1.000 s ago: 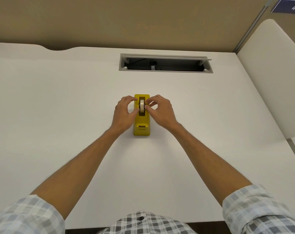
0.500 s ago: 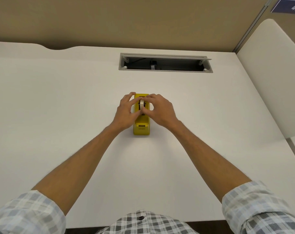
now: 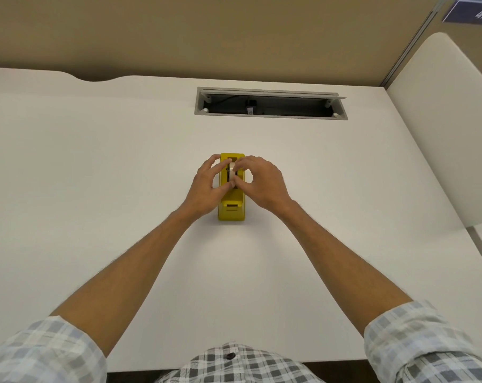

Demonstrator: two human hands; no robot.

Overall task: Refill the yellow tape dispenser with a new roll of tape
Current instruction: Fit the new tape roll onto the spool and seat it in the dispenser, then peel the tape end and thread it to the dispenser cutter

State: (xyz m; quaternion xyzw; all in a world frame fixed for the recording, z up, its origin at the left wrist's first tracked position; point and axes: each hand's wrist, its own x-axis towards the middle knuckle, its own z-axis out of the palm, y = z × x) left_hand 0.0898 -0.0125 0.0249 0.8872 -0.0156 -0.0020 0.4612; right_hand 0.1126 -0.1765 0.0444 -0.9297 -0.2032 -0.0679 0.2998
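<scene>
Yellow tape dispenser (image 3: 231,210) sits mid-desk (image 3: 96,175), well clear of every edge, cutter end toward the near edge. Tape roll (image 3: 230,169) stands on edge in the dispenser's slot. Left hand (image 3: 206,189) and right hand (image 3: 259,183) both pinch the roll from opposite sides, fingertips touching it. Open cable tray (image 3: 270,105) near the far edge.

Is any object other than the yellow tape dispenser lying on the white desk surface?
No: apart from the hands and forearms, the yellow tape dispenser, holding the tape roll, is the only object on the white desk.
</scene>
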